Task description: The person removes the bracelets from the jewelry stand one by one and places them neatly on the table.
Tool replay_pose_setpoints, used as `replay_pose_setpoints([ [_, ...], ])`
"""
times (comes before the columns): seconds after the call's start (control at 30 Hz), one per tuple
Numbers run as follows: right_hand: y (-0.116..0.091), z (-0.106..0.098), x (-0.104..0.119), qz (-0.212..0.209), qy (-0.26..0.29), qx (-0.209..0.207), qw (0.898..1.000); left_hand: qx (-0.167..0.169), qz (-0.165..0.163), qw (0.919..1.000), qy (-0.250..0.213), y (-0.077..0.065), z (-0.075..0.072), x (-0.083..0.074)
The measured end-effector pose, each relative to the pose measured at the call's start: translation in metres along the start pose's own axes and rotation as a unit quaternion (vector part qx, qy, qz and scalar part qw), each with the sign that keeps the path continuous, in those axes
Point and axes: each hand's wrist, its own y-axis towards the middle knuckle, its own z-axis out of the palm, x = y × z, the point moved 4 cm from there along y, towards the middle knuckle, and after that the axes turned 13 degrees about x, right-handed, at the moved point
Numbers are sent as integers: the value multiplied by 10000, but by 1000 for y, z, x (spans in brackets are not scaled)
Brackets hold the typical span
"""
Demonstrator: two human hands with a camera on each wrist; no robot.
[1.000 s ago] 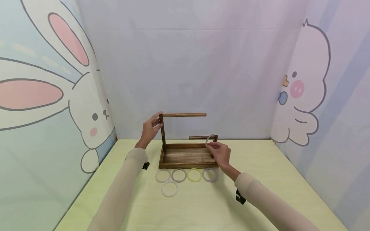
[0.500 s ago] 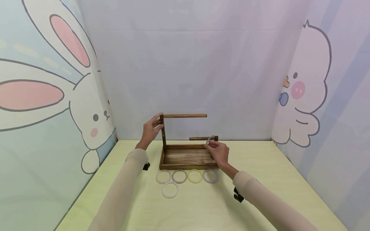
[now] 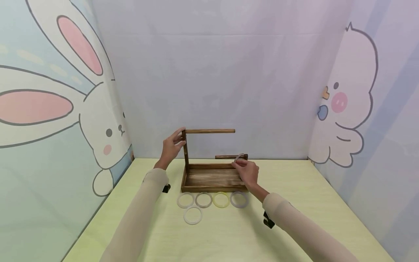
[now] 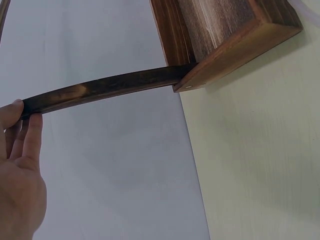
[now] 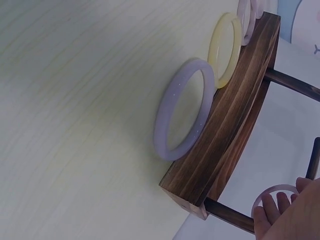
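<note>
My left hand (image 3: 171, 146) pinches the tall post (image 4: 110, 89) of a dark wooden stand near its top, thumb on one side and fingers on the other. From that post a long bar (image 3: 211, 131) runs right, its far end free. My right hand (image 3: 247, 171) pinches a pale, translucent bangle (image 5: 272, 189) at the stand's right side. That bangle stands on edge around the short, low bar (image 3: 224, 157), close to its post. In the right wrist view the fingers partly cover the bangle. The stand's tray base (image 3: 209, 189) sits on the table.
In front of the tray lie a whitish bangle (image 3: 178, 200), a greyish one (image 3: 196, 200), a yellow one (image 5: 215, 45) and a lavender one (image 5: 165, 115). A white bangle (image 3: 192, 223) lies nearer. Curtains with cartoon animals surround the table (image 3: 294, 189).
My right hand has shifted slightly left with the bangle, which now leans more along the short bar. My left hand keeps its grip on the post.
</note>
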Motion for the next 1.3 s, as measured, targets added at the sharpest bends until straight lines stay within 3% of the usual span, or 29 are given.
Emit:
replay_pose_setpoints([
  [0.67,-9,10,-4,-638,557,52,9964,-79,284,9995,131,-1,0,-8],
  [1.3,-13,15,-4,-382,687,172,9968,-61,158,9998,85,1,0,0],
])
